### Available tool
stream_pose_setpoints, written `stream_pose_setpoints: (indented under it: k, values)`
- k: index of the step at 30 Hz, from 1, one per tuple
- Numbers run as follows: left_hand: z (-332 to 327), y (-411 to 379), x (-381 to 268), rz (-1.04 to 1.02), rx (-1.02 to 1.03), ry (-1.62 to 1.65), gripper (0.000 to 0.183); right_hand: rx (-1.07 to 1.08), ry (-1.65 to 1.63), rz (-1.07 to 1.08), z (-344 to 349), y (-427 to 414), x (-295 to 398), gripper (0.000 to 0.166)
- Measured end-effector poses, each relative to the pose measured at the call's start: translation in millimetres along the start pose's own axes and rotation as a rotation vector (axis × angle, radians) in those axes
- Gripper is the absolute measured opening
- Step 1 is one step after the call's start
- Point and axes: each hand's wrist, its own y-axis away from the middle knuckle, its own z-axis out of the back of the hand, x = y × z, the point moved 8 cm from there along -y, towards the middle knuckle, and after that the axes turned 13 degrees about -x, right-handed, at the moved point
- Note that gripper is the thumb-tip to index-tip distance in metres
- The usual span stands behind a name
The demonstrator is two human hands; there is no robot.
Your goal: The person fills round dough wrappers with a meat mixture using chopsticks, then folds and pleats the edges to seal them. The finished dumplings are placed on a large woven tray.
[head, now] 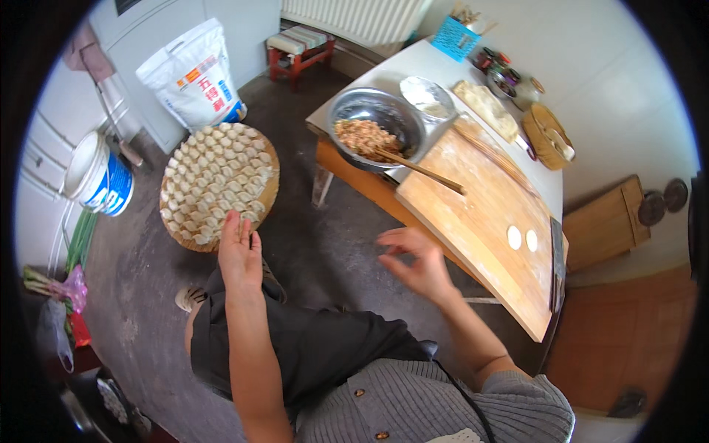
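Note:
My left hand (241, 253) reaches over the near edge of a round tray (270, 206) covered with rows of folded dumplings (213, 171). Its palm faces up with the fingers apart, and nothing shows in it. My right hand (416, 259) hangs in the air beside the table, its thumb and fingers curved apart around a gap. Two round dough wrappers (514, 237) lie on the floured wooden board (476, 221). At the board's far left corner, a steel bowl (382, 102) holds minced filling (368, 138), with wooden chopsticks (426, 173) leaning out over the board.
A white flour sack (194, 77) stands behind the tray. Behind the board are a floury dish (424, 97), a dough piece (486, 111), a wicker basket (540, 135) and several jars (526, 93). A bucket (102, 174) stands at far left, a red stool (296, 58) at the back.

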Motion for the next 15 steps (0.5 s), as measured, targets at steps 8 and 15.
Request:
stream_pose_setpoints:
  k: [8,15]
  values:
    - [-1,15,24,0.031,0.106,-0.104,0.033,-0.317,0.749,-0.273,264,18,-100,0.024]
    - [9,23,25,0.003,0.094,-0.165,0.028,0.031,0.585,-0.493,286,24,-194,0.034]
